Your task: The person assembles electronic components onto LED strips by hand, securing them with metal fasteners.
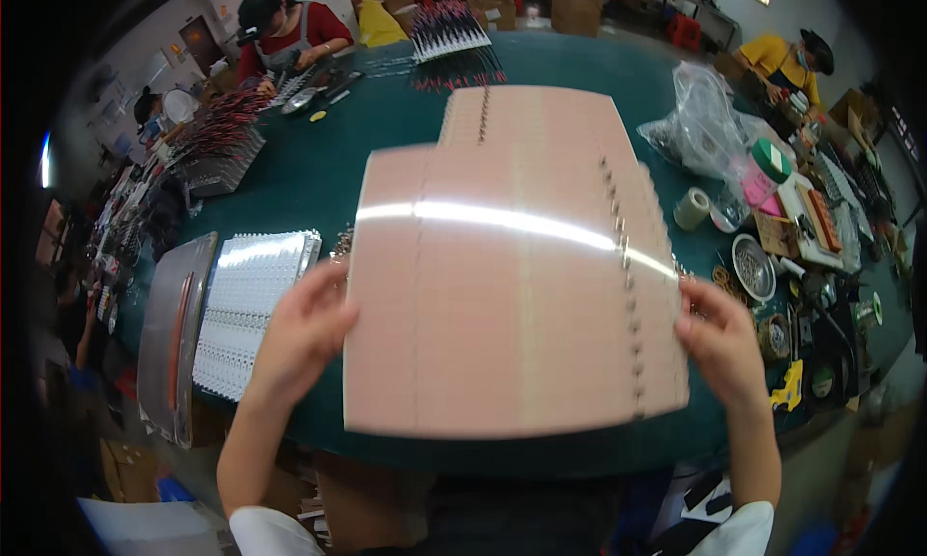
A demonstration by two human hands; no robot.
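Note:
A wide, glossy pinkish-beige board (483,334) is held up in front of me, with a bright streak of light reflected across it. A row of small dark metal pins or leads runs down its right part. My left hand (301,329) grips its left edge, thumb on the near face. On the opposite edge my right hand (719,339) holds it the same way. Most fingers of both hands are hidden behind or beside the board. Past its top edge shows a similar pinkish board (555,112), partly covered by the held one.
White panels (256,300) lie stacked at left, beside a clear plastic tray (164,339). At right are a clear bag (700,121), a tape roll (691,209), a metal bowl (753,266) and a yellow tool (789,387). Co-workers (290,34) sit around the green table (357,112).

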